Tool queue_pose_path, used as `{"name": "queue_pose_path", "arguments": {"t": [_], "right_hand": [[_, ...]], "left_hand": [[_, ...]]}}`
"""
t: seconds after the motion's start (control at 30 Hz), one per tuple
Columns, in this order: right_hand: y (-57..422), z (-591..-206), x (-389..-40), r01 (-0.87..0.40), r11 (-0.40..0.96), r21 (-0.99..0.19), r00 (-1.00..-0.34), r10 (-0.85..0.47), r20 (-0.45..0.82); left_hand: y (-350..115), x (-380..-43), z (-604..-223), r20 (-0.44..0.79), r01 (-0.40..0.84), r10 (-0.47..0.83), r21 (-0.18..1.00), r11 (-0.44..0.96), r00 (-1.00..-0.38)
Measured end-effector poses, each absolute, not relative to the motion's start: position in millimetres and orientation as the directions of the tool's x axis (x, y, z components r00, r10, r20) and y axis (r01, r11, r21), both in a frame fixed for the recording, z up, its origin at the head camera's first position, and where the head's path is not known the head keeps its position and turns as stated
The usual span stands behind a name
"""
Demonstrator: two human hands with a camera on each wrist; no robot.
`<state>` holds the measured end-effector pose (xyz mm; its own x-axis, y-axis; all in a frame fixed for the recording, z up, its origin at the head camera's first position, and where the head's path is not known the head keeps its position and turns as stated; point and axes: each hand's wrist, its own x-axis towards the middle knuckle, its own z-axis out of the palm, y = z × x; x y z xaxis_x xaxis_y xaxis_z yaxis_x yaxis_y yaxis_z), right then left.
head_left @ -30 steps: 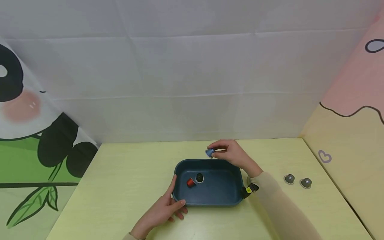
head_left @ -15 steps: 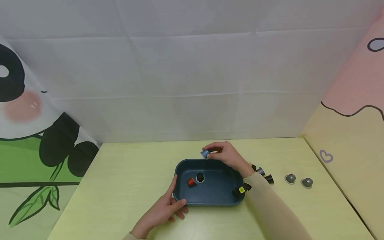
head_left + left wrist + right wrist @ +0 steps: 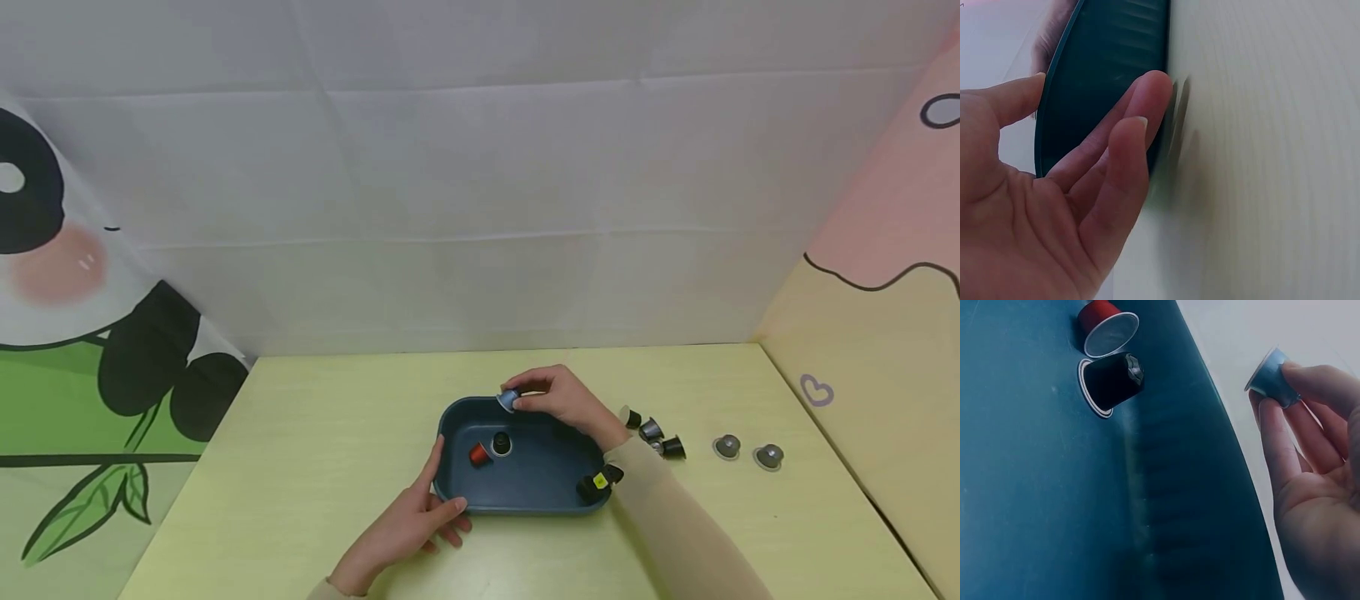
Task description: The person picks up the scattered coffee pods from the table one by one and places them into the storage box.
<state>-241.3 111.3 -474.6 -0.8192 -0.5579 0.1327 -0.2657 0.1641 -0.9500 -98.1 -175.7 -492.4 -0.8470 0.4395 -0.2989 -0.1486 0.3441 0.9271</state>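
My right hand (image 3: 564, 403) pinches a blue coffee capsule (image 3: 507, 401) between thumb and fingertips, over the far rim of the dark blue tray (image 3: 551, 467). The right wrist view shows that capsule (image 3: 1274, 376) tilted, its wide flange facing away from the palm. In the tray lie a red capsule (image 3: 478, 455) on its side and a black capsule (image 3: 501, 443) close beside it. My left hand (image 3: 411, 521) touches the tray's near left corner. Its thumb is at the rim, the index finger runs along the left wall, and the other fingers (image 3: 1124, 175) are loosely bent beside the outer wall.
Right of the tray a cluster of several dark and silver capsules (image 3: 651, 429) lies partly behind my right sleeve. Farther right, two grey capsules (image 3: 727, 447) stand on the pale yellow table (image 3: 330, 433). A white cloth backdrop (image 3: 480, 292) rises behind the table.
My right hand has carried the blue capsule left, then lowered it toward the tray's far rim. More capsules at the right now show past the sleeve. The left hand has stayed put.
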Motion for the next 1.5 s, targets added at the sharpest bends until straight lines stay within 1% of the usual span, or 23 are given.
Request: {"name": "queue_pose_path", "arguments": {"t": [0.37,0.57,0.83,1.0,1.23,1.5], "right_hand": [[101.0,-478.4,-237.7,-0.305,0.16,-0.939,-0.742,-0.658,0.129],[100.0,-483.1,-237.8,-0.311,0.232,-0.922,-0.732,-0.677,0.076],[99.2,-482.9,-235.9,-0.317,0.357,-0.879,-0.7,-0.713,-0.037],[98.0,-487.0,-235.8,-0.321,0.383,-0.866,-0.681,-0.729,-0.07],[96.0,-490.4,-236.9,-0.362,0.414,-0.835,-0.651,-0.753,-0.091],[94.2,-489.4,-235.4,-0.375,0.456,-0.807,-0.648,-0.752,-0.124]], "left_hand": [[-176.3,-98.4,-491.2,-0.303,-0.151,0.436,0.925,0.348,-0.847],[-177.2,-98.6,-491.2,-0.301,-0.145,0.438,0.924,0.355,-0.847],[-176.8,-99.0,-491.7,-0.303,-0.148,0.441,0.924,0.351,-0.845],[-176.2,-99.1,-492.3,-0.299,-0.144,0.446,0.927,0.347,-0.844],[-175.9,-98.5,-492.1,-0.3,-0.148,0.442,0.927,0.346,-0.845],[-176.4,-98.9,-493.3,-0.3,-0.154,0.443,0.929,0.336,-0.845]]}}
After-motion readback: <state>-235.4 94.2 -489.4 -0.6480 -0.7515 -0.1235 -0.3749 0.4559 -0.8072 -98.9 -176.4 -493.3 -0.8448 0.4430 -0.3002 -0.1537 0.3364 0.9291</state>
